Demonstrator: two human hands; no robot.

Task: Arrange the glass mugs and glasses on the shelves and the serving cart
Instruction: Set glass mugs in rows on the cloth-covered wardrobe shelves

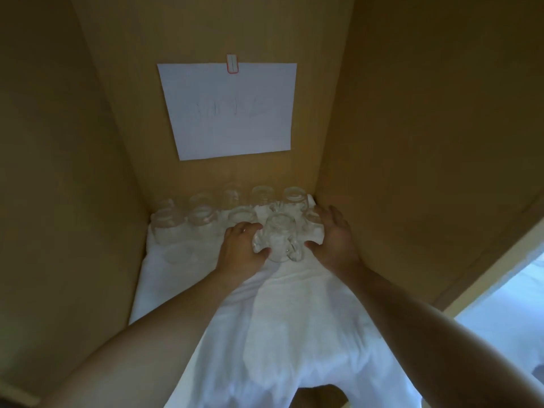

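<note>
Both hands reached deep into the shelf [412, 142], over its white cloth [294, 319] toward the back right corner. The left hand [241, 245] curled round the left side of an upturned mug [278, 240], its long axis upright and its handle turned toward the front edge. The right hand [332, 234] lay with spread fingers against the mug's right side, so the mug sat between them, equally near each, just in front of the rows of glasses [206, 216] along the back wall.

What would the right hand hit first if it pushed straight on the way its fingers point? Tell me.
Probably the glass mug under the right hand's fingers, then the cabinet's back wall; depth is unclear.
</note>
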